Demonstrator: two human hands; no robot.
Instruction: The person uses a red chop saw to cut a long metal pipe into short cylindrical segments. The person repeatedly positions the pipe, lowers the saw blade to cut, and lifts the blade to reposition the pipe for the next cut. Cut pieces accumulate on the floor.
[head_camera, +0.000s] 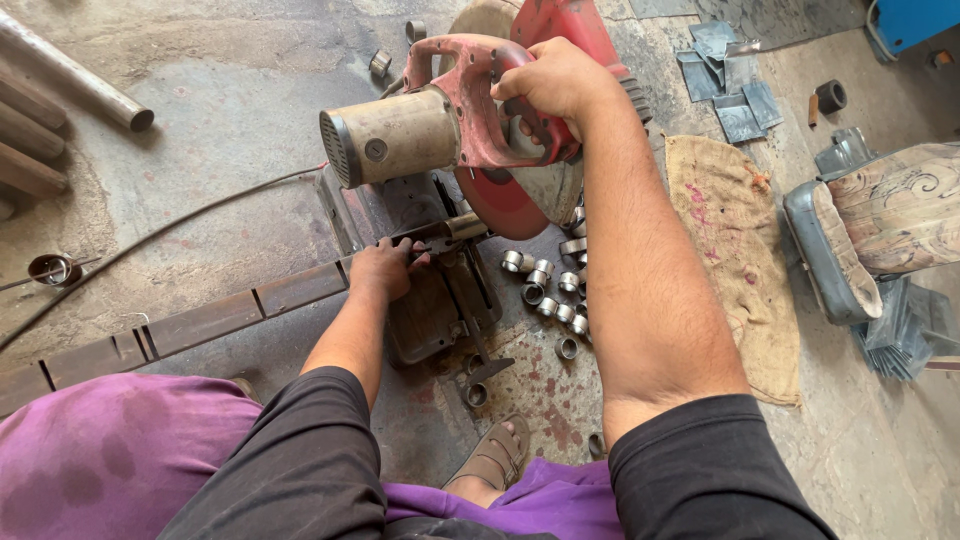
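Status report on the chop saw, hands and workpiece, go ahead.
Right hand gripping the red chop saw handle. Left hand pressing the metal tube at the vise. Cut rings piled right of the blade; nothing across the cut line.

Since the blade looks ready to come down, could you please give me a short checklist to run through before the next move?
1. Right hand closed on the red chop saw handle: ok.
2. Left hand pressing the metal tube against the saw base: ok.
3. Left hand's fingers clear of the cutting disc: not ok, they lie close beside it.
4. Cut tube rings away from the blade path: cannot tell, they lie right of the base, near the disc.
5. Power cable clear of the cut: ok, it trails left across the floor.
6. Sandalled foot clear of the saw: ok.
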